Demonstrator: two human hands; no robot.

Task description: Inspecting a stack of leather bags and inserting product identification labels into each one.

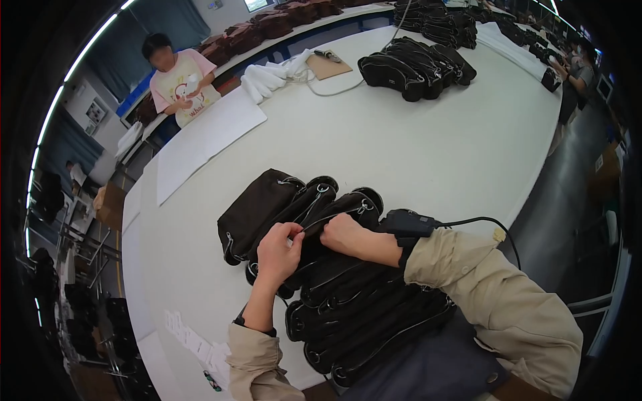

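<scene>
Several black fabric zip bags lie packed in a row before me on the white table. My left hand (281, 250) pinches the zipper edge of one black bag (346, 207) between thumb and forefinger. Curled against the same bag's opening is my right hand (346, 234), its fingertips hidden by the hand itself. This bag has a metal ring at its far end. Another black bag (261, 210) lies flat on the left side of the row, its side panel facing up. More black bags (371, 306) are stacked close to my body, partly under my right forearm.
White paper labels (193, 341) are scattered at the near left. A white sheet (210, 143) lies along the left edge. Farther off are a black bag pile (414, 67), a brown board (328, 65) and a grey cable (333, 94). A person (180, 82) stands across the table (401, 145).
</scene>
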